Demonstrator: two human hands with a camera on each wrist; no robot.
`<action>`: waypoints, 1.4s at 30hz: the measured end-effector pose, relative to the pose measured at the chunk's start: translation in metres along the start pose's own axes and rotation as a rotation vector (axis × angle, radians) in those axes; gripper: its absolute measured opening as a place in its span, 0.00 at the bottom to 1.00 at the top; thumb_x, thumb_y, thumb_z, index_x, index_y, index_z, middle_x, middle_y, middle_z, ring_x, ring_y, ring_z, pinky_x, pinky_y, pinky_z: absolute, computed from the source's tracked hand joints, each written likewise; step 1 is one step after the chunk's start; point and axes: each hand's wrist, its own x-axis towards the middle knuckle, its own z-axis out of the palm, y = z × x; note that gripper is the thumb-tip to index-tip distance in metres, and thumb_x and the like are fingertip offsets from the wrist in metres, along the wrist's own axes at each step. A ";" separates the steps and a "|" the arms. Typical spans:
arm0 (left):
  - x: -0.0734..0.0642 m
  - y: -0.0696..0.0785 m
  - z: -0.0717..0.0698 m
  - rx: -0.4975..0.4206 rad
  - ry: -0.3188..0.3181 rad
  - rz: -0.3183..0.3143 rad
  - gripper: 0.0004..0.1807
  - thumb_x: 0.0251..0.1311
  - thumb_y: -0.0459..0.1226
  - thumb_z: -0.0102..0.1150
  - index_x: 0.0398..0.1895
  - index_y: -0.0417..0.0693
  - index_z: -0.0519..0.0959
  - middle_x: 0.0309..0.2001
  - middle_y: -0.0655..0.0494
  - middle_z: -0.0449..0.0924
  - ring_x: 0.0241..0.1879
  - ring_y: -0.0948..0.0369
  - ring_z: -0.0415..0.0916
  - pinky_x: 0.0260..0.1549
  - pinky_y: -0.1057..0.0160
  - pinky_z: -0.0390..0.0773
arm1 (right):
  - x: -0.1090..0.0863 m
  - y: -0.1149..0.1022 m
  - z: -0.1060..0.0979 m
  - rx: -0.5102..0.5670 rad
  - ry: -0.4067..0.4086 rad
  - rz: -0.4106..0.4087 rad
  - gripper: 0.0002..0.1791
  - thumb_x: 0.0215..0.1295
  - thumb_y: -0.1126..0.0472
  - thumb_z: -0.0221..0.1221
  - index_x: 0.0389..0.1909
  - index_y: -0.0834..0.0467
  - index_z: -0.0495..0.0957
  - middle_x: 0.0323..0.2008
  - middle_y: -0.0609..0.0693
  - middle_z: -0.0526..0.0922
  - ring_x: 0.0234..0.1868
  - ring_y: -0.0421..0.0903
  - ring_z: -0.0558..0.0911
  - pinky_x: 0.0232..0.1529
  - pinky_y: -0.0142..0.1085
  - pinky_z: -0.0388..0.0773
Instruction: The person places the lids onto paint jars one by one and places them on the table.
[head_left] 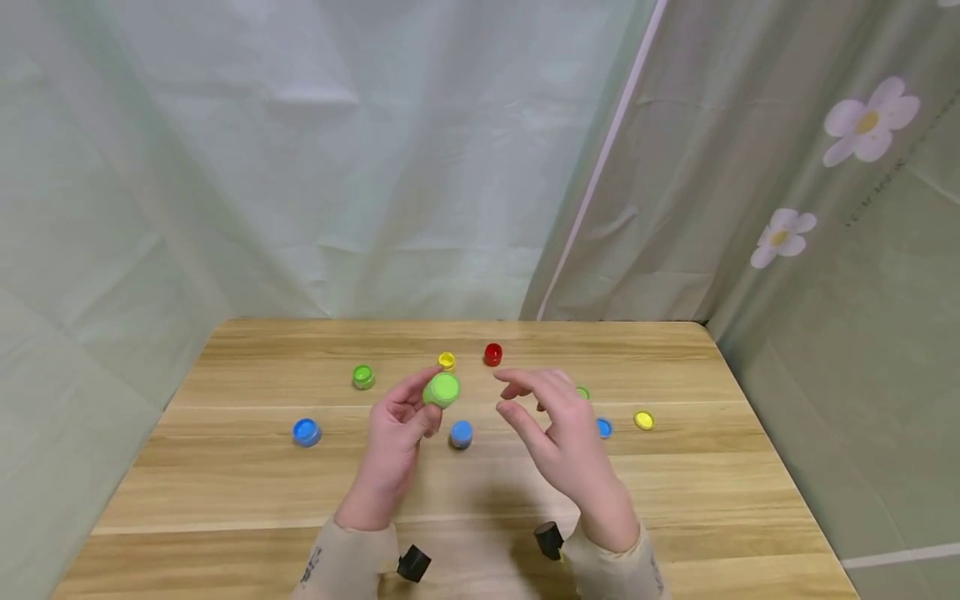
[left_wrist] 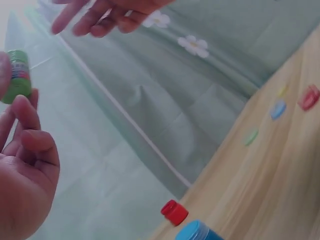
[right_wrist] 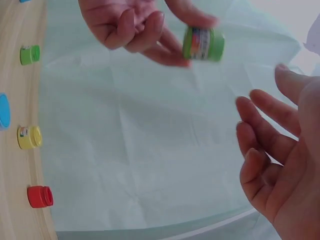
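A small green jar (head_left: 442, 389) is pinched between the thumb and fingers of my left hand (head_left: 392, 433), raised above the table. Its light green top faces up toward the head camera, and a printed label shows on its side in the right wrist view. To the right of the jar, my right hand (head_left: 562, 433) hangs in the air with fingers spread and loosely bent, touching nothing. On the table just below and between the hands stands a blue jar (head_left: 461, 434). A yellow jar (head_left: 447, 361) and a red jar (head_left: 492, 355) stand farther back.
Another green jar (head_left: 363, 377) and a blue jar (head_left: 306, 432) stand on the left of the wooden table (head_left: 225, 483). Green, blue (head_left: 604, 427) and yellow lids (head_left: 644, 420) lie at right. A red lid (left_wrist: 309, 97) shows in the left wrist view. Curtains surround the table.
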 end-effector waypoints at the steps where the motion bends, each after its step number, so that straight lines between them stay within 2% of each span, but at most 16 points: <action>1: 0.000 0.000 -0.001 -0.042 0.006 0.009 0.21 0.67 0.39 0.71 0.62 0.54 0.86 0.50 0.63 0.88 0.33 0.68 0.74 0.30 0.73 0.71 | 0.001 0.000 -0.001 0.003 0.025 -0.003 0.14 0.75 0.58 0.67 0.58 0.53 0.86 0.40 0.42 0.88 0.45 0.45 0.83 0.38 0.42 0.77; 4: 0.001 0.001 -0.003 -0.139 0.019 0.024 0.17 0.66 0.37 0.72 0.58 0.55 0.87 0.47 0.64 0.89 0.31 0.68 0.72 0.30 0.73 0.69 | 0.003 0.002 -0.005 0.010 0.075 -0.009 0.12 0.72 0.62 0.69 0.55 0.54 0.88 0.38 0.44 0.89 0.44 0.46 0.84 0.37 0.41 0.77; 6: 0.003 0.001 -0.005 -0.160 0.036 0.019 0.16 0.65 0.34 0.73 0.55 0.56 0.87 0.47 0.64 0.89 0.32 0.68 0.73 0.30 0.73 0.70 | 0.003 0.002 -0.008 0.003 0.090 -0.013 0.13 0.70 0.64 0.70 0.53 0.54 0.88 0.38 0.44 0.89 0.43 0.46 0.84 0.36 0.40 0.77; 10: 0.005 0.002 -0.007 -0.126 0.101 -0.008 0.21 0.63 0.21 0.70 0.53 0.55 0.86 0.48 0.61 0.89 0.39 0.67 0.81 0.36 0.73 0.79 | 0.004 0.003 -0.010 -0.002 0.100 -0.014 0.13 0.68 0.67 0.70 0.51 0.55 0.89 0.39 0.44 0.90 0.43 0.46 0.84 0.36 0.42 0.78; 12: 0.006 0.003 -0.007 -0.084 0.131 -0.023 0.26 0.61 0.16 0.66 0.55 0.52 0.85 0.49 0.59 0.89 0.44 0.66 0.83 0.41 0.71 0.83 | 0.003 0.003 -0.011 -0.002 0.097 -0.011 0.12 0.69 0.67 0.69 0.51 0.55 0.89 0.40 0.44 0.90 0.43 0.46 0.84 0.36 0.42 0.78; 16: 0.007 0.008 -0.011 0.039 0.161 -0.049 0.29 0.61 0.15 0.65 0.62 0.47 0.82 0.53 0.56 0.88 0.48 0.62 0.86 0.49 0.63 0.86 | 0.003 0.003 -0.012 -0.005 0.089 -0.004 0.10 0.71 0.66 0.68 0.50 0.55 0.90 0.42 0.44 0.90 0.44 0.45 0.84 0.37 0.42 0.77; 19: 0.006 0.013 -0.016 0.131 0.153 -0.068 0.26 0.62 0.18 0.68 0.63 0.41 0.80 0.53 0.53 0.88 0.48 0.60 0.88 0.51 0.59 0.86 | 0.002 0.003 -0.013 -0.008 0.084 0.000 0.10 0.71 0.66 0.68 0.50 0.54 0.90 0.43 0.43 0.90 0.44 0.45 0.84 0.37 0.43 0.77; 22: 0.005 0.015 -0.025 0.248 0.130 -0.095 0.25 0.62 0.21 0.71 0.63 0.34 0.79 0.56 0.45 0.87 0.49 0.59 0.88 0.52 0.59 0.86 | 0.001 0.003 -0.014 -0.012 0.079 0.000 0.10 0.72 0.66 0.68 0.50 0.54 0.90 0.43 0.43 0.91 0.43 0.45 0.83 0.37 0.44 0.78; 26: 0.004 0.010 -0.041 0.492 0.097 -0.194 0.25 0.62 0.28 0.76 0.62 0.38 0.80 0.58 0.43 0.87 0.52 0.61 0.86 0.49 0.66 0.84 | 0.001 0.005 -0.015 -0.017 0.078 -0.007 0.10 0.71 0.66 0.68 0.49 0.54 0.90 0.43 0.43 0.91 0.43 0.45 0.83 0.37 0.44 0.78; 28: 0.004 0.004 -0.049 0.643 0.066 -0.248 0.24 0.63 0.31 0.77 0.61 0.42 0.81 0.57 0.48 0.88 0.51 0.59 0.84 0.48 0.67 0.82 | 0.000 0.006 -0.015 -0.020 0.074 -0.009 0.10 0.71 0.67 0.68 0.49 0.54 0.90 0.43 0.44 0.91 0.42 0.45 0.83 0.38 0.44 0.78; 31: 0.003 -0.006 -0.057 0.850 0.029 -0.308 0.22 0.64 0.34 0.76 0.60 0.47 0.82 0.56 0.51 0.87 0.49 0.56 0.81 0.49 0.61 0.81 | -0.001 0.006 -0.015 -0.025 0.064 -0.009 0.10 0.71 0.67 0.68 0.49 0.54 0.90 0.42 0.45 0.91 0.42 0.45 0.83 0.39 0.42 0.78; 34: 0.002 -0.016 -0.059 1.006 -0.003 -0.347 0.22 0.63 0.35 0.77 0.59 0.48 0.83 0.57 0.52 0.85 0.50 0.55 0.79 0.53 0.53 0.80 | -0.001 0.005 -0.016 -0.028 0.051 -0.007 0.09 0.71 0.66 0.68 0.48 0.54 0.90 0.43 0.45 0.91 0.43 0.45 0.83 0.39 0.41 0.78; 39: 0.000 -0.029 -0.056 1.083 -0.051 -0.370 0.23 0.62 0.33 0.78 0.61 0.45 0.85 0.60 0.47 0.82 0.61 0.48 0.78 0.64 0.42 0.76 | -0.001 0.005 -0.016 -0.030 0.037 -0.005 0.09 0.72 0.66 0.67 0.48 0.53 0.90 0.44 0.45 0.91 0.44 0.45 0.83 0.35 0.41 0.77; 42: 0.000 -0.034 -0.054 1.093 -0.065 -0.370 0.24 0.62 0.30 0.77 0.61 0.44 0.85 0.60 0.45 0.82 0.63 0.45 0.77 0.66 0.40 0.74 | 0.000 0.005 -0.016 -0.034 0.028 -0.009 0.09 0.72 0.66 0.67 0.49 0.53 0.90 0.44 0.44 0.91 0.45 0.46 0.83 0.36 0.39 0.76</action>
